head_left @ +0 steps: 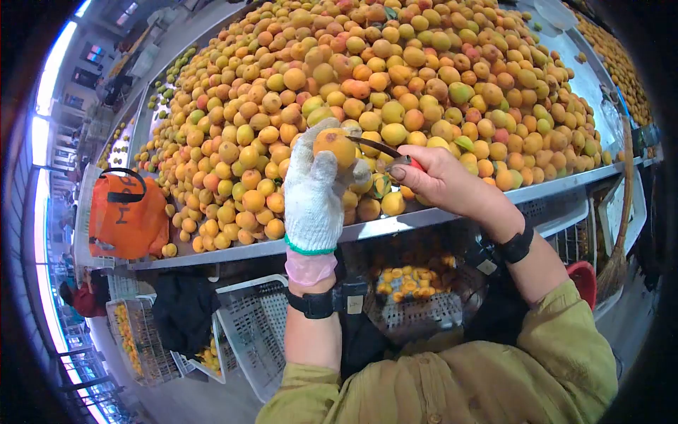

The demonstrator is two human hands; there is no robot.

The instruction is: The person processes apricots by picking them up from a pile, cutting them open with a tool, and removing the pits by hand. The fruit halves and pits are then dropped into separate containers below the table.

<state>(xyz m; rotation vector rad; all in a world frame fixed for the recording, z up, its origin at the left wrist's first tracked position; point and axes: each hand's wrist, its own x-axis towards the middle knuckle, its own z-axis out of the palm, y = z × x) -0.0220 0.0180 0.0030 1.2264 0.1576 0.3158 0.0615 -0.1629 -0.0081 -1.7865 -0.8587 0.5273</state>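
A white knitted glove with a green cuff covers my left hand (pixel 314 191), whose fingers are wrapped round an orange-yellow apricot (pixel 333 146). My bare right hand (pixel 438 177) grips a small curved tool (pixel 378 146) with a red handle. The dark, thin blade of the tool reaches left and its tip touches the top right of the apricot. Both hands are over the front part of a large heap of apricots (pixel 424 78), close to the metal edge of the table.
The metal table edge (pixel 395 225) runs across in front of me. An orange bag (pixel 127 215) hangs at the left. Below are a crate of cut fruit (pixel 417 311) and a white basket (pixel 254 332). A broom (pixel 613 272) stands at the right near a red container (pixel 583 281).
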